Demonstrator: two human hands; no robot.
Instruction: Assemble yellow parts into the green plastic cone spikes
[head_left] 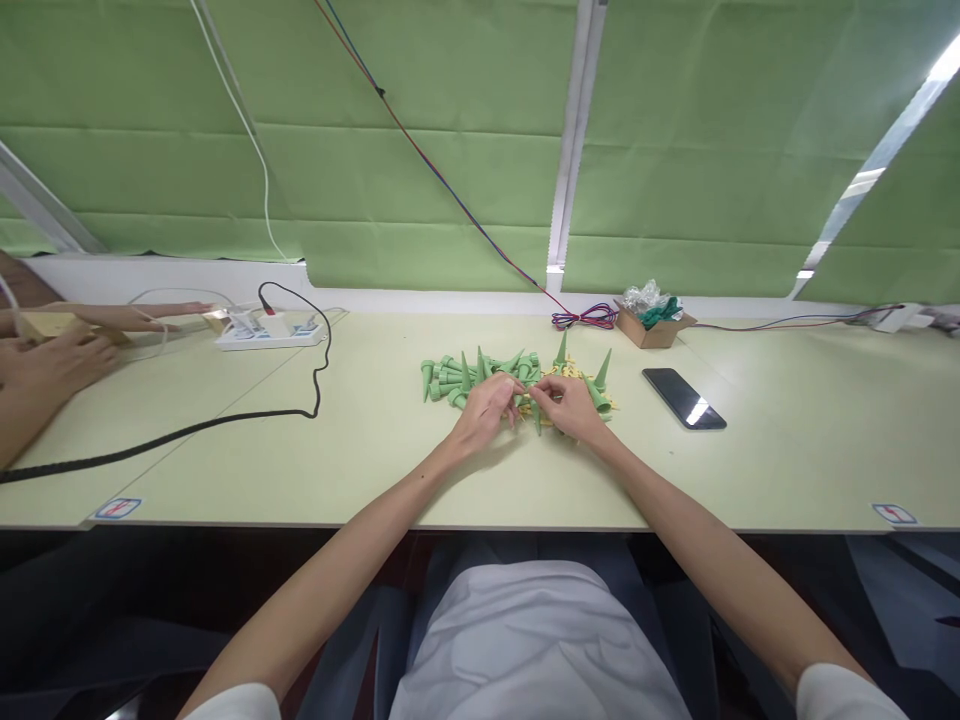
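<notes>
Green cone-shaped plastic pieces (448, 376) lie in a pile on the pale table (525, 490), several of them pointing upward. Small yellow pieces (568, 370) are scattered among the cones on the right side of the pile. My left hand (489, 408) is over the front middle of the pile, its fingers closed. Close against it is my right hand (566, 403), thumb and index finger pinched together. The fingertips of both hands nearly meet, and whatever is between them is too small to make out.
A black phone (684, 398) lies right of the pile. Behind it stands a small cardboard box (651, 332) beside bundled wires (585, 318). A power strip (270, 334) with a black cable is on the left. Another person's hands (64, 362) are at the far left.
</notes>
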